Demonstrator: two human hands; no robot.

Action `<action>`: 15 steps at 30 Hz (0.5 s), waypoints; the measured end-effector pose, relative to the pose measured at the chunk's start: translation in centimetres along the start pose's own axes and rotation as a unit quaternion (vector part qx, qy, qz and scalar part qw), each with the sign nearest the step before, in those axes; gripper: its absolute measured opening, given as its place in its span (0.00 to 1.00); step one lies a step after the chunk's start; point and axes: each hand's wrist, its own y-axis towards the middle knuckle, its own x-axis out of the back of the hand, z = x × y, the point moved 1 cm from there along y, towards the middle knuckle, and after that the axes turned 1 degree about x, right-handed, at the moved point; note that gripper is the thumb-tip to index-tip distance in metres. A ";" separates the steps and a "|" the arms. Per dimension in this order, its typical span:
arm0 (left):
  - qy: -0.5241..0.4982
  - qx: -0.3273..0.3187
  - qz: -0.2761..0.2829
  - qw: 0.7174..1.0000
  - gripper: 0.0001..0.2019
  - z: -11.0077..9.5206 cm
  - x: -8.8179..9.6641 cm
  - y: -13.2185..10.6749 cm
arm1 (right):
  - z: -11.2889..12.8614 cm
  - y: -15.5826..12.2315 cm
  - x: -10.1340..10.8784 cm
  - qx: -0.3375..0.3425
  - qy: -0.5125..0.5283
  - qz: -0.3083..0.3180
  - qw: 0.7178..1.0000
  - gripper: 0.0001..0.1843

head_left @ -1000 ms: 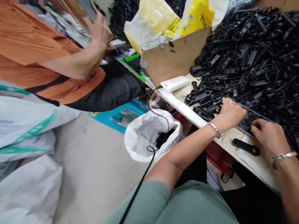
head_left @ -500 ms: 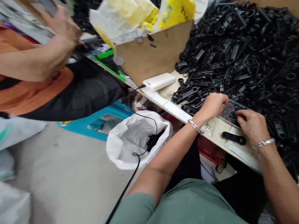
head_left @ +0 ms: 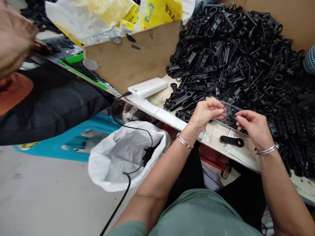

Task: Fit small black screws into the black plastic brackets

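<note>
Over a shallow tray of tiny, shiny bits (head_left: 230,115), my left hand (head_left: 208,114) is closed in a pinch, thumb against the fingertips. At the tray's right side my right hand (head_left: 254,126) also pinches, thumb to forefinger. Whatever either pinch holds is too small to make out. One loose black crank-arm-shaped part (head_left: 231,141) lies on the table just below the tray, between my wrists and touched by neither hand. Behind the tray rises a large heap of similar black parts (head_left: 216,62).
A white power bank (head_left: 148,88) with a black cable sits at the table edge. Below stands a white-lined bin (head_left: 108,164) beside a blue stool (head_left: 61,136). A cardboard divider (head_left: 133,59) and a co-worker's dark-clothed leg (head_left: 54,101) are at left. A blue basket (head_left: 310,60) shows far right.
The view has swung to the right, bringing the blue basket in. My left hand has turned so its pinched fingers show. My right hand stays by the tray, still pinching.
</note>
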 end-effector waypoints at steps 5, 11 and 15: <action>-0.029 -0.033 0.020 0.999 0.12 0.7 -0.3 -0.8 | 1.6 -1.7 -0.8 -0.067 0.247 0.026 0.966 0.17; 0.041 -0.079 -0.015 0.996 0.06 1.2 -0.5 0.4 | 1.1 -1.6 -1.4 -0.090 0.289 0.014 0.953 0.18; 0.285 -0.185 -0.085 0.937 0.07 0.7 -0.3 1.2 | 0.9 -1.2 -1.5 -0.101 0.313 0.012 0.944 0.19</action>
